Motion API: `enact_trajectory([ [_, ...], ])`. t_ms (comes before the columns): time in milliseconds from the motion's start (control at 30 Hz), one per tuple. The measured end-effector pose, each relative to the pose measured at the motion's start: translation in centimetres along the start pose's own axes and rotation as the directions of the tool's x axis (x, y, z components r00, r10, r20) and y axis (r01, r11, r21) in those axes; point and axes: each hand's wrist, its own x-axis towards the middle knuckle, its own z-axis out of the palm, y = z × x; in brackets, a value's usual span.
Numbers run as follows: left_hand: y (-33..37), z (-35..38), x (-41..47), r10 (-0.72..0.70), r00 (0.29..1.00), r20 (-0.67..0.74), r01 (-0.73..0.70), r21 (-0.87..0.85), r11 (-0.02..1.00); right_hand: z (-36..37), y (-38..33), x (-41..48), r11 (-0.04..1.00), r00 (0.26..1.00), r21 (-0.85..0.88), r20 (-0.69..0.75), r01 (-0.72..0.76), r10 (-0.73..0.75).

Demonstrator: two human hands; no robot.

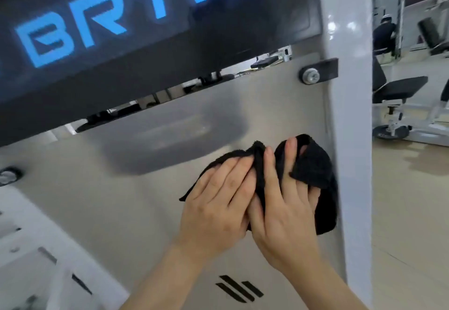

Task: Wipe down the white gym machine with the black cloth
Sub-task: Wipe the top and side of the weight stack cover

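- We are in the middle of the wiping. Both of our hands have the black cloth (313,171) pushed against the white gym machine (349,115).
- The cloth sits on the pale flat panel (109,200), right beside the tall white post of the machine. It is bunched up in folds, not spread flat.
- Our left hand (218,198) lies on the left part of the cloth. Its fingers are straight and close together, so it is pressing, not grabbing.
- Our right hand (284,215) is just beside the left one and touches it. Its fingers are mostly straight too, but folds of cloth are caught between them and hang over the outer ones. So we think this hand is the one that holds the cloth.
- We cannot see either thumb.
- Above the hands there is a round bolt (309,76) on a black tab, and higher up a big black board (145,71) with blue letters.
- We think a lot of the panel is left to wipe, such as the part low down with the black stripes (239,288).
- Next we should push the cloth along the panel and keep it pressed down. It may help to flatten the cloth first, so more of it rubs the machine.
- The corner by the post is tight, so we should go slowly there.
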Motion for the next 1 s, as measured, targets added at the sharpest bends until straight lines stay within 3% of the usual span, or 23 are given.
enact_trajectory([
  [167,-4.8,-2.4,-5.9,-0.154,0.986,0.058,0.148,0.100,0.984,3.5,-6.6,-0.6,0.994,0.993,-0.012,0.053,0.107,-0.106],
  [300,-3.5,-2.4,-4.6,-0.348,0.937,0.033,0.349,-0.049,0.936,2.4,-8.8,1.1,0.961,0.970,0.133,-0.019,0.241,-0.241],
  [400,-3.1,-2.5,-0.1,-0.288,0.956,-0.059,0.265,-0.252,0.931,-0.9,-6.0,5.5,0.890,0.939,0.333,-0.249,0.311,-0.235],
  [533,-5.4,-4.1,1.5,-0.205,0.970,-0.127,0.167,-0.258,0.952,-1.4,-4.1,7.9,0.874,0.878,0.271,-0.384,0.404,-0.287],
  [633,-8.4,-5.2,-1.4,-0.174,0.974,-0.148,0.158,-0.115,0.981,0.6,-4.4,7.1,0.895,0.853,0.120,-0.378,0.430,-0.359],
  [733,-10.4,-5.8,-4.9,-0.188,0.974,-0.126,0.189,-0.003,0.982,3.2,-7.9,6.4,0.923,0.872,0.047,-0.350,0.382,-0.343],
  [867,-12.2,-6.6,-10.3,-0.350,0.931,-0.106,0.356,0.040,0.934,6.6,-13.6,4.9,0.907,0.870,-0.025,-0.272,0.421,-0.412],
  [1000,-14.0,-8.1,-15.0,-0.538,0.841,-0.059,0.541,0.134,0.830,9.5,-18.3,2.8,0.866,0.858,-0.051,-0.117,0.497,-0.500],
])
